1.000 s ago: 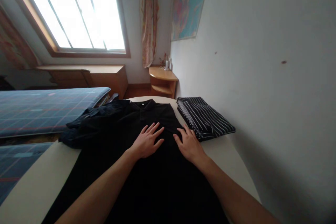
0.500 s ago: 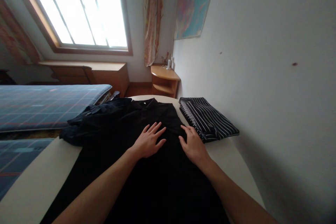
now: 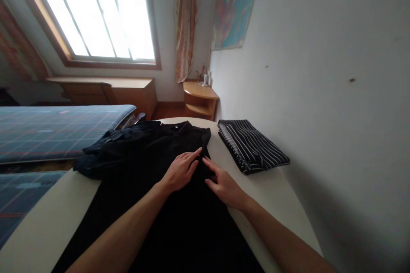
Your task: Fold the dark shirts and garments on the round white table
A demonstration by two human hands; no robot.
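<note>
A black collared shirt [image 3: 192, 222] lies spread on a pale rounded table [image 3: 275, 196], its collar at the far end. On the shirt's upper part rests my left hand [image 3: 180, 172], palm down, its fingers extended and close to each other. My right hand [image 3: 226, 188] is on the shirt's right side, thumb apart from the fingers, its fingertips near those of my left hand. The shirt's right edge is folded inward by it. Whether the fingertips pinch any cloth cannot be made out.
Dark bundled cloth [image 3: 105, 153] lies at the table's left. A folded black-and-white striped cloth [image 3: 256, 147] sits at the right, near the wall. Beyond are a plaid mattress [image 3: 64, 132], a wooden desk [image 3: 128, 89] and a corner shelf [image 3: 200, 90].
My right hand has moved left, away from the striped cloth, and the shirt's right side has come inward with it. My left hand's fingers have drawn closer together.
</note>
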